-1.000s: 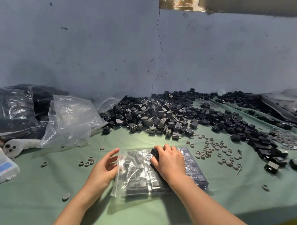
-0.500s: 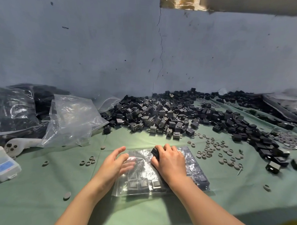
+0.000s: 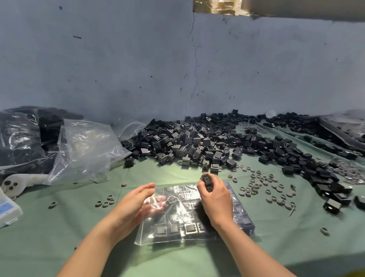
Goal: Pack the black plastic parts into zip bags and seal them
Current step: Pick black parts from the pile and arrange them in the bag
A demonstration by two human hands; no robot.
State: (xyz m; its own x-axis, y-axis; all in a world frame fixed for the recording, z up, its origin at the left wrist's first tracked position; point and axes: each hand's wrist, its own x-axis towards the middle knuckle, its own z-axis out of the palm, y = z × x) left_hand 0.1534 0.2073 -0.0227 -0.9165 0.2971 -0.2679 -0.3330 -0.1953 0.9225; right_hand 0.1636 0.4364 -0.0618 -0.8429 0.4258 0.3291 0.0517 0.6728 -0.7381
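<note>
A clear zip bag (image 3: 187, 225) holding several black plastic parts lies flat on the green cloth in front of me. My left hand (image 3: 133, 205) is at the bag's left opening, with its fingers slipped inside under the plastic film. My right hand (image 3: 215, 197) hovers over the bag's upper right and pinches one black plastic part (image 3: 207, 180) between thumb and fingers. A large heap of loose black plastic parts (image 3: 198, 143) lies just beyond the bag, against the wall.
Empty clear bags (image 3: 86, 147) and dark filled bags (image 3: 16, 140) lie at the left. A white and blue small device (image 3: 1, 208) sits at the far left edge. Small grey rings (image 3: 264, 186) are scattered right of the bag. More black parts (image 3: 321, 170) trail off right.
My right hand has lifted off the bag with one black part in its fingers. My left hand has moved right and its fingers have gone into the bag's opening.
</note>
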